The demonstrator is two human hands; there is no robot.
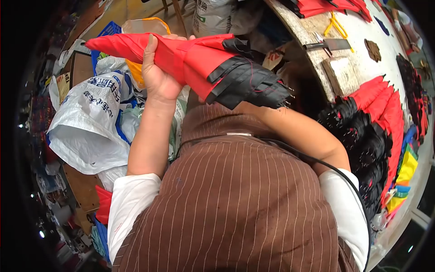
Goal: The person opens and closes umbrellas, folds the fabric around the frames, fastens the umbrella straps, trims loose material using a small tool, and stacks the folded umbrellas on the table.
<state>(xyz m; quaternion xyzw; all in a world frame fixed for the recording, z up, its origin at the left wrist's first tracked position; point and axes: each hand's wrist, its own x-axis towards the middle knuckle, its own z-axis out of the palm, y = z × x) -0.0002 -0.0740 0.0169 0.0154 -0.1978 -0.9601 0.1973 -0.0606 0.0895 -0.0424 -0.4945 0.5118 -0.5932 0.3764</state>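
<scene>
A folded red-and-black umbrella is held up crosswise in front of my chest. Its red tip points left, and the black edge with its rib ends fans out at the right. My left hand is closed around the red part, thumb lying across the near side. My right forearm reaches up behind the black end, and the umbrella hides most of that hand. Some fingertips show above the red fabric; whose they are I cannot tell. A loose reddish thread hangs over the black cloth.
At the right, a pile of folded red-and-black umbrellas lies by the white table. On the table are a knife, a block and yellow-handled scissors. White woven sacks and a blue basket stand left.
</scene>
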